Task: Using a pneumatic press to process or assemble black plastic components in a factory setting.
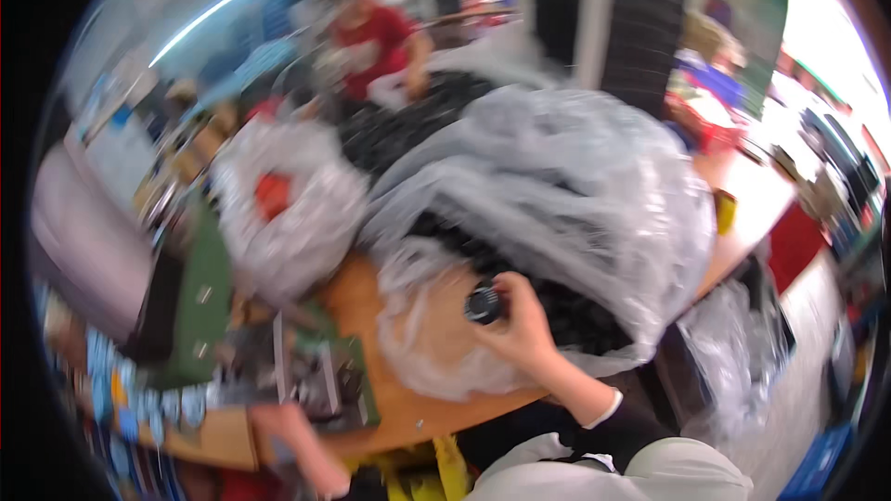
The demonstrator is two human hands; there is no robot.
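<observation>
My right hand is closed round a small black round knob-like part, pinched between thumb and fingers. It is above the mouth of a large clear plastic bag, in which many similar black parts lie. At the lower left, my left hand is beside a metal fixture on a green base. Motion smears that hand, so its fingers and anything in them cannot be made out.
A white plastic bag with something orange inside stands left of the large bag on the wooden table. A green machine body is at the left. Across the table is a person in red. A plastic-lined bin stands at the right.
</observation>
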